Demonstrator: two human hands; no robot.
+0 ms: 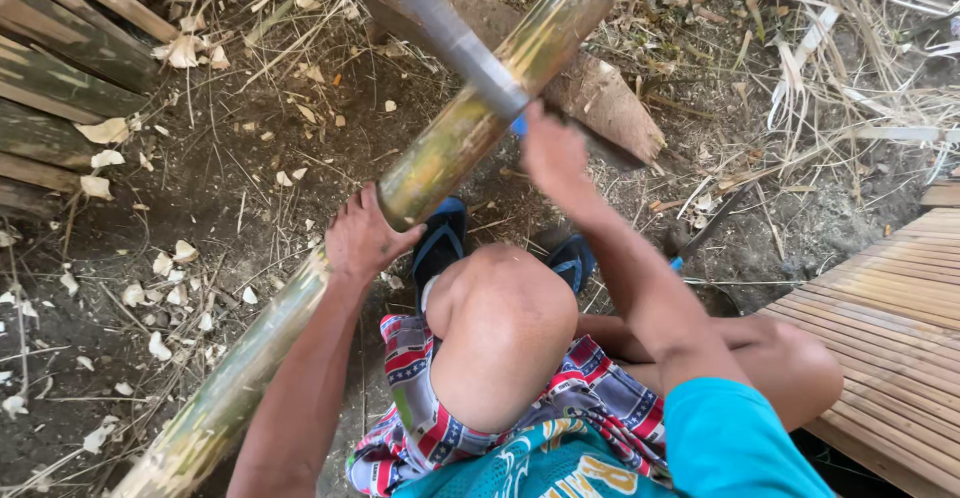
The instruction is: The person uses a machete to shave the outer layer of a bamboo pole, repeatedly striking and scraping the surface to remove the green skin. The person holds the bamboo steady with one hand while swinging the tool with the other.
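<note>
Nearest, a teal sleeve [735,438] covers the upper right arm, and patterned shorts [420,418] lie under a bent knee [500,323]. The left arm reaches forward, and the left hand [362,238] lies palm down on a bamboo pole [440,153], fingers curled over its round side. The pole is long, green and yellow, smooth and streaked, and slants from near left to far right. The right arm stretches farther out, and the right hand [555,153] is clenched around the handle of a knife [455,43], whose flat grey blade lies across the pole. Blue sandals [440,238] sit on the dirt [250,208] beneath the pole. A slatted bamboo platform [890,308] lies at near right. Pale chips [165,263] dot the soil at left. Farther off, split bamboo lengths [50,78] lie at far left, a rough log [600,93] lies behind the pole, and dry straw [850,68] covers the far right.
</note>
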